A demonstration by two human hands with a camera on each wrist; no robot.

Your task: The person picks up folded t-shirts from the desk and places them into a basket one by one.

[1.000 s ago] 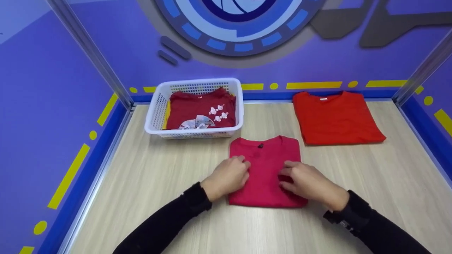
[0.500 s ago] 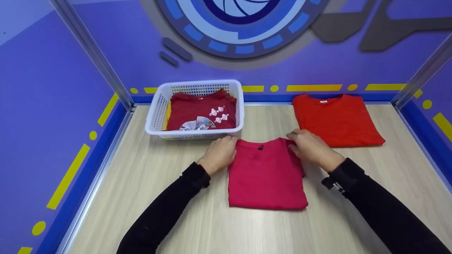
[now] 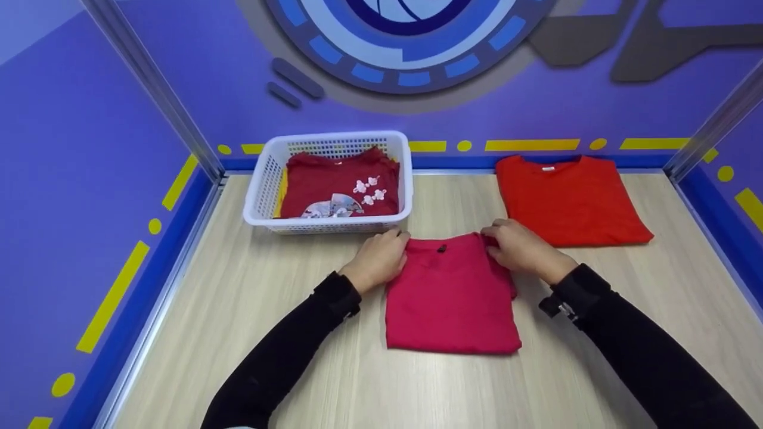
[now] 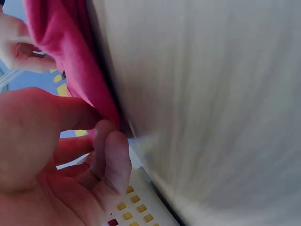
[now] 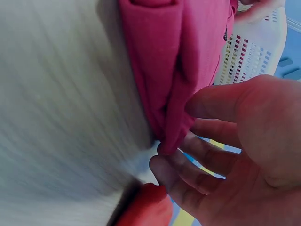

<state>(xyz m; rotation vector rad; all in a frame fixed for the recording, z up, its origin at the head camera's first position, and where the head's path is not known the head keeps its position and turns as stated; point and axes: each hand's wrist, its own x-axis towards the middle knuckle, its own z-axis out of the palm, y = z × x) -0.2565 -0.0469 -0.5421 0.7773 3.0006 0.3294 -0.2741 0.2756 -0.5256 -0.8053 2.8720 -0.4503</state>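
L hand (image 3: 381,257) & R hand (image 3: 520,249) pinch far L & R corners of folded pink shirt (image 3: 451,305); near edge unheld, so folds could prob. slip open if lifted.

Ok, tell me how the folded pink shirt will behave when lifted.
The pink shirt creases softly, so it will likely droop, with the left hand and right hand holding only its collar-end corners. Loosely layered at one side, it may slip open.
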